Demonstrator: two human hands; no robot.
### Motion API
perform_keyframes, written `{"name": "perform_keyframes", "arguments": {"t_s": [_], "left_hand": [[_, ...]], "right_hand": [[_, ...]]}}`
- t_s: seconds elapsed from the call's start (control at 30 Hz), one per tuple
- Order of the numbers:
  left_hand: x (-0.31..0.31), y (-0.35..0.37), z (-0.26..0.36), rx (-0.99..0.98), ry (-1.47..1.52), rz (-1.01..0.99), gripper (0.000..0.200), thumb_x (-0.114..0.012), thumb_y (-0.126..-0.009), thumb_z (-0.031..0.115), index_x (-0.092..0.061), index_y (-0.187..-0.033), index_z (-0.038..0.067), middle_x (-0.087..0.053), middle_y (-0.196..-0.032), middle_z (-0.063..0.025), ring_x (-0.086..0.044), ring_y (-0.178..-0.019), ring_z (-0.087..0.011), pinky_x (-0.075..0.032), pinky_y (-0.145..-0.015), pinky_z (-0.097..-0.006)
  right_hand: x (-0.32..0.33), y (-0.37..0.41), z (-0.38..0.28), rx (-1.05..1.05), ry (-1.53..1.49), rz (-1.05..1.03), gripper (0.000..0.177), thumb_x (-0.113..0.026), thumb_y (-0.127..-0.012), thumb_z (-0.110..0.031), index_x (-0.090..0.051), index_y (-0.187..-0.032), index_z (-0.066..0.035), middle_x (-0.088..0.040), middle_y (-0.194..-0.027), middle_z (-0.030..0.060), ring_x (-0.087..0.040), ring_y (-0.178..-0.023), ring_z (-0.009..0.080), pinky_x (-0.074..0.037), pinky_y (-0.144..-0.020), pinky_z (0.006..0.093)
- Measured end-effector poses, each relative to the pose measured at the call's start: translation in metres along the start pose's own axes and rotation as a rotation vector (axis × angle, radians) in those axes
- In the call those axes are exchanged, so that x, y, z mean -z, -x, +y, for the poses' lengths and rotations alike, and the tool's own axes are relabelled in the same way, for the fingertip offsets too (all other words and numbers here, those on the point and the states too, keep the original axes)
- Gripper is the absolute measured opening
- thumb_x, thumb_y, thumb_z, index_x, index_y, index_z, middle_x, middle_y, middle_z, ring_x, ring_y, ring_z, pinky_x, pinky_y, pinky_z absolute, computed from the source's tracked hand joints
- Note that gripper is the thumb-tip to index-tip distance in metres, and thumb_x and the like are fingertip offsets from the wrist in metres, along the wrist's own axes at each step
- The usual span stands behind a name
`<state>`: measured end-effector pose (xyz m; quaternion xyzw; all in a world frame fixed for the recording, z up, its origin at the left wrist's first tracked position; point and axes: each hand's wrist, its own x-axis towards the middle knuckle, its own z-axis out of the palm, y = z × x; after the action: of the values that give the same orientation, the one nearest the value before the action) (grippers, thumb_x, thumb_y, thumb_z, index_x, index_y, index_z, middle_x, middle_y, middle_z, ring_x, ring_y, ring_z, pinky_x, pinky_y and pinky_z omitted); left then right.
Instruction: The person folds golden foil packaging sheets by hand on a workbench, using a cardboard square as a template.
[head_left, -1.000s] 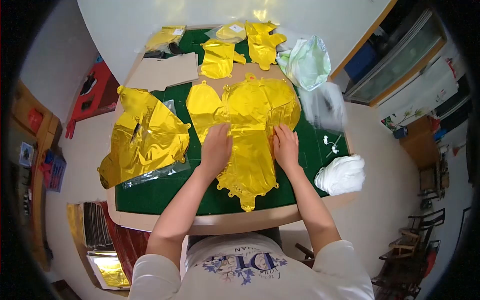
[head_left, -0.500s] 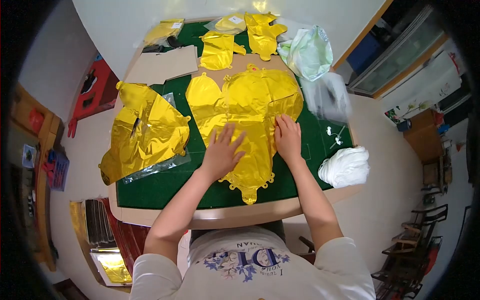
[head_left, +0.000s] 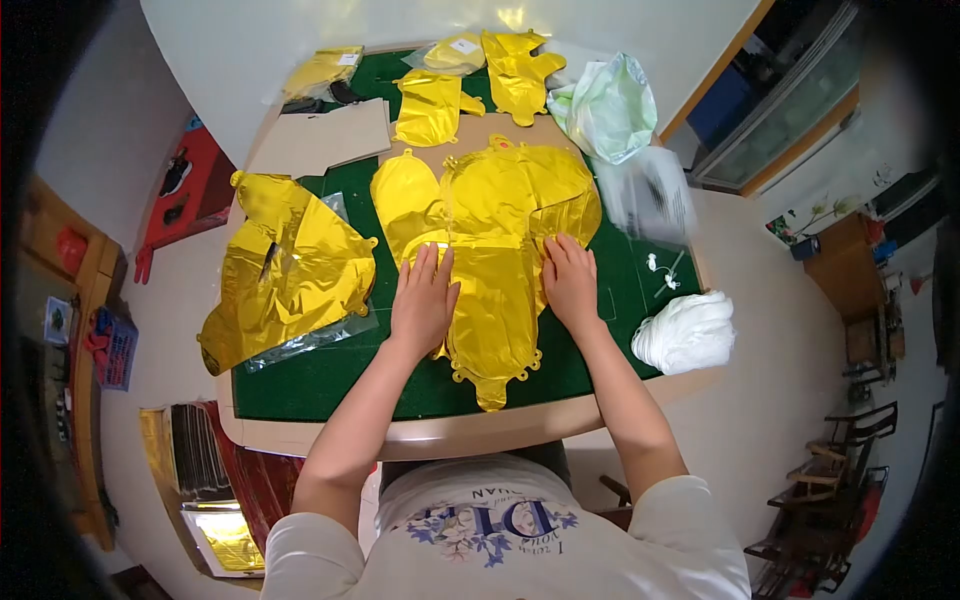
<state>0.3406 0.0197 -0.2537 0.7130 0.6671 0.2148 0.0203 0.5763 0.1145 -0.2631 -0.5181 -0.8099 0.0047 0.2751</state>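
Note:
A flat, uninflated gold foil balloon [head_left: 490, 290] with small tabs along its edge lies spread on the green tabletop [head_left: 300, 395]. My left hand [head_left: 424, 305] rests flat on the balloon's left side, fingers stretched out and pointing away from me. On its right side, my right hand [head_left: 571, 285] lies with its fingers extended over the foil edge. Neither hand grips anything. To the left, a second gold foil balloon [head_left: 290, 280] lies creased over a clear plastic bag [head_left: 330, 335].
Smaller gold foil pieces [head_left: 428, 108] lie at the back beside cardboard [head_left: 325, 140]. On the right are a pale green plastic bag [head_left: 610, 105], a clear bag [head_left: 650, 195], white string bits [head_left: 660, 268] and a bundle of white string [head_left: 685, 333]. A wall borders the table's far side.
My left hand has moved left, from the balloon's middle to its left side, and now lies flat. My right hand stays at the right edge with little change.

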Motion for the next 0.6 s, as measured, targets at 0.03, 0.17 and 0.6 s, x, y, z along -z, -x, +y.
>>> {"name": "perform_keyframes", "arguments": {"t_s": [0.03, 0.17, 0.6], "left_hand": [[0.002, -0.001, 0.000, -0.004, 0.027, 0.014, 0.049, -0.047, -0.096, 0.029, -0.040, -0.139, 0.006, -0.034, -0.146, -0.0190, -0.027, -0.139, -0.0319, -0.021, -0.113, -0.0479], [0.016, -0.010, 0.016, -0.222, -0.030, -0.014, 0.047, -0.049, -0.095, 0.029, -0.043, -0.138, 0.009, -0.033, -0.147, -0.0184, -0.026, -0.139, -0.0343, -0.021, -0.111, -0.0514], [0.006, 0.017, 0.019, -0.230, -0.047, -0.114, 0.049, -0.050, -0.094, 0.035, -0.043, -0.140, 0.017, -0.034, -0.147, -0.0151, -0.026, -0.139, -0.0354, -0.019, -0.111, -0.0548]], "right_hand": [[-0.001, 0.000, 0.001, 0.000, 0.001, 0.003, 0.033, -0.054, -0.091, -0.017, -0.057, -0.122, -0.008, -0.053, -0.128, 0.0120, -0.047, -0.123, 0.0294, -0.031, -0.106, 0.0533], [-0.005, -0.001, 0.003, 0.001, 0.022, 0.019, 0.033, -0.054, -0.091, -0.018, -0.057, -0.122, -0.009, -0.053, -0.127, 0.0116, -0.047, -0.123, 0.0293, -0.031, -0.106, 0.0535], [-0.007, -0.006, 0.001, -0.005, 0.044, 0.033, 0.031, -0.053, -0.092, -0.018, -0.056, -0.122, -0.010, -0.053, -0.127, 0.0105, -0.048, -0.122, 0.0280, -0.032, -0.105, 0.0538]]}}
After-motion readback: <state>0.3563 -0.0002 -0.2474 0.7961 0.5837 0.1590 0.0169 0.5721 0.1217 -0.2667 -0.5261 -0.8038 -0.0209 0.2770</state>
